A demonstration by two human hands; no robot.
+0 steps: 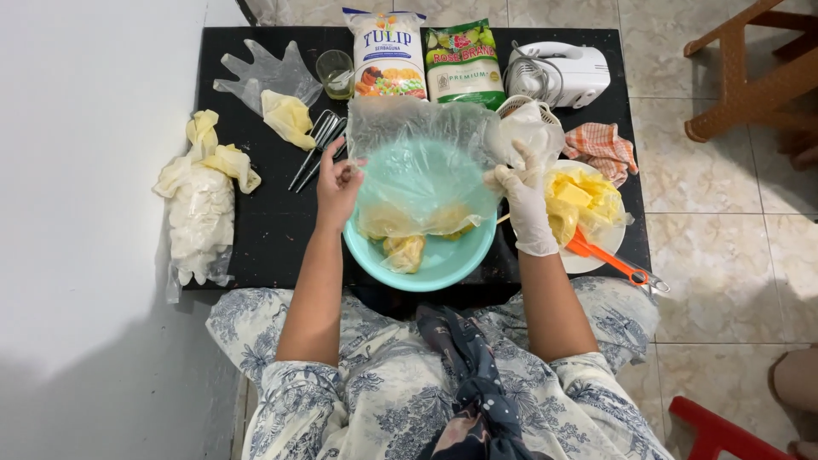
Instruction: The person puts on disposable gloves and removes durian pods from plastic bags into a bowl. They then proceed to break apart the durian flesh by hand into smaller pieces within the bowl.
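Floral lap [400,400] right under the camera, and just past it the teal bowl [443,264] sits at the near edge of the black table [256,230]. Both hands are up over that bowl, stretching a clear bag [422,166] between them. Left hand [338,183] is bare, fingers pinched tight on the bag's left edge. Right hand [521,209] wears a white glove and grips the right edge, closed on the plastic. Yellow dough [405,226] sags in the bottom of the bag, hanging down inside the bowl, a lump of it touching the bowl's floor.

Beside the right hand, a white plate [596,247] carries more yellow pieces [579,200], with an orange tool [609,260] lying across its near rim, handle pointing off the table. Behind the plate, a checked orange cloth [603,146] and a white hand mixer [562,72]. Two flour packets [430,60] stand side by side at the far edge, a small glass [335,70] just left of them. Metal beaters [317,149] lie near the left hand. Further left, a spare clear glove [260,72], a yellow-smeared glove [288,117], and a crumpled pile of used gloves [203,196] against the white wall.
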